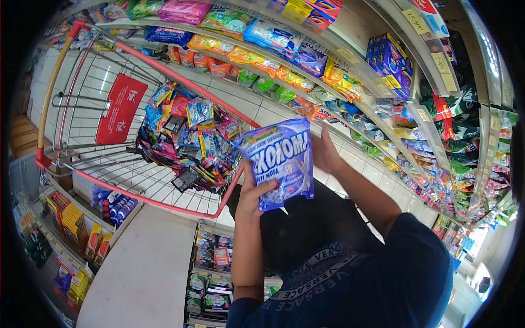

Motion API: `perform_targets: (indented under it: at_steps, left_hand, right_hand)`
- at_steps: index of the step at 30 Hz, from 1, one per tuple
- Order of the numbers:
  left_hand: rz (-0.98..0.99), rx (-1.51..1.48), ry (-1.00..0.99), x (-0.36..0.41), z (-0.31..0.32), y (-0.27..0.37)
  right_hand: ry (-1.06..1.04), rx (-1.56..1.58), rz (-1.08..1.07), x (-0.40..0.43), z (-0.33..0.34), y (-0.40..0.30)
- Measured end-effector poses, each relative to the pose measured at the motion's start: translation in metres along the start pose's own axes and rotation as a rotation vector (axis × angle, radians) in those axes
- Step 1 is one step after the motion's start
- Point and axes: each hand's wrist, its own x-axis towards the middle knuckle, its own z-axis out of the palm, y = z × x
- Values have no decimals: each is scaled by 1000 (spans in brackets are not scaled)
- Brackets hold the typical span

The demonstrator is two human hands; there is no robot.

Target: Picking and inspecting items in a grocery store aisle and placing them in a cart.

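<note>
A purple plastic pack of Ekonomi detergent [283,168] is held upright in front of my body, its printed front towards me. My left hand [252,188] grips its left side, with the thumb across the lower front. At the pack's right edge is my right hand [326,151], thumb raised and clear of the pack. The right fingers are partly hidden behind the pack, so whether they touch it does not show. Just left of the pack stands a wire shopping cart [184,208] with a red plastic rim. Many small colourful sachets [192,135] lie heaped inside it.
Shelving with detergent packs [270,39] runs along the far side and curves right past hanging sachets [459,143]. Blue boxes [389,63] stand on an upper shelf. Behind the cart's near side is a lower shelf with bottles [117,205], beside a pale panel [139,266].
</note>
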Motion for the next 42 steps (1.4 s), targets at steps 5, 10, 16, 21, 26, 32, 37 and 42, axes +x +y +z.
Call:
perform_targets:
  at_steps: [5, 10, 16, 21, 26, 32, 37, 42]
  left_hand:
    - [-109, 486, -75, 60, 22, 1]
    - [-56, 783, -93, 118, 28, -6]
    - [-61, 818, -99, 198, 32, -26]
    - [-146, 646, -83, 241, 37, -36]
    - [-10, 562, -66, 273, 35, -49]
    - [123, 399, 40, 294, 50, -59]
    - [242, 599, 87, 270, 34, -78]
    - [118, 572, 48, 236, 20, -100]
  right_hand:
    - [-149, 286, 77, -12, -4, -3]
    - [186, 29, -96, 16, -40, -25]
    - [286, -66, -355, 46, -66, -69]
    - [336, -55, -411, 70, -99, -89]
    - [390, -31, -528, 91, -116, -99]
    - [451, -24, -565, 124, -147, -131]
    - [467, -156, -601, 154, -164, -134]
    - [452, -171, -648, 187, -214, -147]
